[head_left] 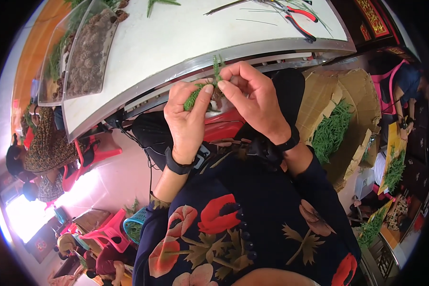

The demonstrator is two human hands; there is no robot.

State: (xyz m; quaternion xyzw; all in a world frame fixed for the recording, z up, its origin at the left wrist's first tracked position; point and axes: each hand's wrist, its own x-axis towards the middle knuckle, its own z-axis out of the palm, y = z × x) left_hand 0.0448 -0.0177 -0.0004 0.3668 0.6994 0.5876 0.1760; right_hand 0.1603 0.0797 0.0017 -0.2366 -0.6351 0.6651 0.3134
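Note:
Just off the near edge of the white table, my two hands meet at the fingertips. My left hand is closed around a green artificial pine sprig; its leafy end shows between thumb and fingers. My right hand is pinched, thumb against forefinger, at the same sprig's stem. A thin green tip sticks up between the hands. Fingers hide the spot where the pieces join.
On the table lie red-and-black pliers, thin green wires and another sprig. Clear bins hold pine cones at left. A cardboard box of green sprigs stands at my right. People sit working around the room.

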